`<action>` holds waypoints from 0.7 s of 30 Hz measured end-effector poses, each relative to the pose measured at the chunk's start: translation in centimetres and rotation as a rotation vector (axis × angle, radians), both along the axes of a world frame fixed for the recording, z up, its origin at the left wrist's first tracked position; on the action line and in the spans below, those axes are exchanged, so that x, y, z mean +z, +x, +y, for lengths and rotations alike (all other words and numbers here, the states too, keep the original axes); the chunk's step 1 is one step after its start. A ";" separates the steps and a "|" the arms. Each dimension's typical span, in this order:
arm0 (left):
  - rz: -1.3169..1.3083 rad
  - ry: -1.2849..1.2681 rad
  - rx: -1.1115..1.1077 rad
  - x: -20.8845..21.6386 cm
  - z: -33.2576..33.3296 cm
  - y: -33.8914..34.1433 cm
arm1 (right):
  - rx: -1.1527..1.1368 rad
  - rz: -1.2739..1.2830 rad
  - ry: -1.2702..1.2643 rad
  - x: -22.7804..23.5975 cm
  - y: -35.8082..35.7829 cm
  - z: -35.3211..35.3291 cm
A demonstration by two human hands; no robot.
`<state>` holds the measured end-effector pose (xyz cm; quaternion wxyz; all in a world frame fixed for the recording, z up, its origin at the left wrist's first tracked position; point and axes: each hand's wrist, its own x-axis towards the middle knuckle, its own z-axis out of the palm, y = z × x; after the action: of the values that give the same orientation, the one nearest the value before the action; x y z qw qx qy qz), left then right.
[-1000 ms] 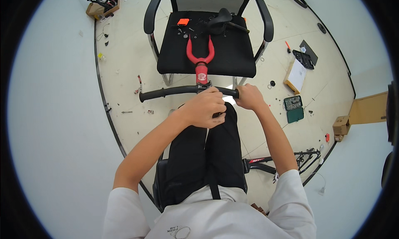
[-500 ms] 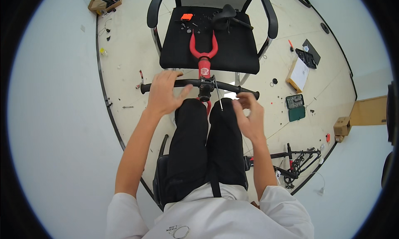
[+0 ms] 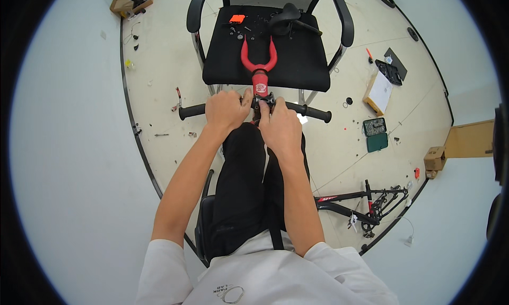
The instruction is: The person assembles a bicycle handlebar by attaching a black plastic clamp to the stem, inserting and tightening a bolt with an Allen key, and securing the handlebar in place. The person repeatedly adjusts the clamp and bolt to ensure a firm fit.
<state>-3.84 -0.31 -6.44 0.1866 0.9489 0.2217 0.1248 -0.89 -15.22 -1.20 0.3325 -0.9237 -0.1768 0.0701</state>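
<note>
**Both hands back on the stem clamp**

Left hand (image 3: 227, 110) closed around the black straight handlebar with rubber end sleeves (image 3: 192, 111), just left of centre. Right hand (image 3: 280, 129) laid over the black stem clamp (image 3: 263, 100), fingers curled onto it; whether a small tool sits under the fingers cannot be told. Handlebar lying crosswise above the knees, held at the top of the red fork steerer with curved red legs (image 3: 259, 66), whose legs rest on the black padded office chair with armrests (image 3: 265, 45).

Compared with half a second earlier: then both hands open and lifted, left palm spread above the bar, right hand drawn back toward the lap; now both lowered and gripping at the centre. Compared with one second earlier: much the same two-handed hold on the clamp area, so a brief release followed by a fresh hold. Judged as continued fitting work at the bar-to-stem joint, not yet finished.

Also on the seat: black bicycle saddle (image 3: 289, 14), small orange box (image 3: 237, 19). On the floor to the right: green parts case (image 3: 376, 135), black bicycle frame (image 3: 360, 207).
</note>
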 end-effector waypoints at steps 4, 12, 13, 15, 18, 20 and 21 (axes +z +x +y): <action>-0.030 0.016 -0.004 -0.1 0.1 -0.2 | -0.006 -0.092 -0.007 -1.1 0.5 -0.5; -0.081 0.010 -0.028 -0.5 -0.1 0.1 | 0.161 -0.378 -0.017 -2.3 2.7 -2.4; -0.086 0.001 -0.037 -0.6 -0.2 0.3 | 0.175 -0.368 0.002 -2.3 3.2 -2.6; -0.094 0.026 -0.029 -0.7 -0.3 0.4 | 0.218 -0.401 0.006 -2.5 3.7 -3.0; -0.105 0.027 -0.019 -0.5 -0.5 0.3 | 0.307 -0.438 -0.005 -2.7 4.8 -3.6; -0.098 0.016 -0.018 -0.4 -0.2 0.1 | 0.374 -0.437 -0.009 -2.5 5.7 -3.9; -0.088 0.008 -0.021 -0.4 0.0 0.1 | 0.406 -0.424 -0.010 -2.2 6.2 -4.0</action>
<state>-3.74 -0.32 -6.81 0.1937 0.9456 0.2026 0.1654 5.33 -19.26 -3.43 0.2626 -0.8653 -0.4230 -0.0585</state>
